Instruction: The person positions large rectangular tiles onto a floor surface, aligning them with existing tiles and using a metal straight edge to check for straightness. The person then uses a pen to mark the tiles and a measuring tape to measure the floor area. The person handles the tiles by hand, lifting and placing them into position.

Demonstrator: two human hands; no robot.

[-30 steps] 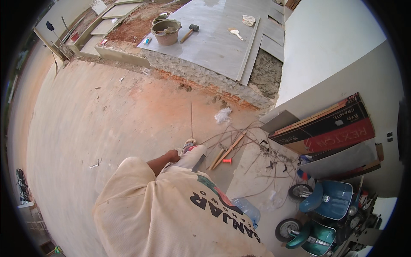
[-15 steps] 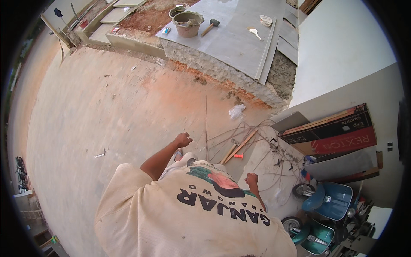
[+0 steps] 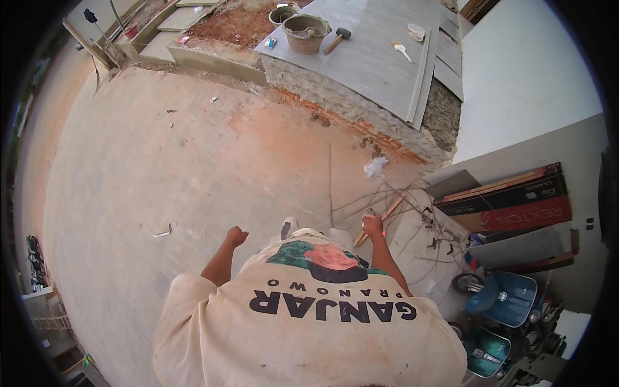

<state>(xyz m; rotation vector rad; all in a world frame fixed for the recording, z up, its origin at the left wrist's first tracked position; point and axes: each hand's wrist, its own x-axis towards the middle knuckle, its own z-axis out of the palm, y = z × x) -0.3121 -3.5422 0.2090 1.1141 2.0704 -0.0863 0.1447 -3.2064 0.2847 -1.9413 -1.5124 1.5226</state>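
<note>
My left hand (image 3: 237,236) hangs over the paved ground, its fingers curled in a loose fist with nothing visible in it. My right hand (image 3: 372,226) is also closed, and I see nothing held in it. Behind it in the picture lie wooden strips (image 3: 392,208) and a small tool with a greyish head (image 3: 371,211), partly covered by the hand. A bit of a red-orange object (image 3: 384,233) shows beside the right wrist. My shoe (image 3: 288,227) appears just ahead of my printed cream shirt (image 3: 290,342).
Thin rods (image 3: 419,193) and clutter lie at right, near flat cartons (image 3: 503,200) against the wall and a blue wheeled vehicle (image 3: 509,298). Ahead, a raised grey-tiled platform (image 3: 367,71) bears a mortar bucket (image 3: 305,40), a mallet (image 3: 336,41) and a brush (image 3: 401,51).
My left hand has swung back and to the left, closer to my body. My right hand has swung forward, over the wooden strips. The surroundings have shifted rightward in the view.
</note>
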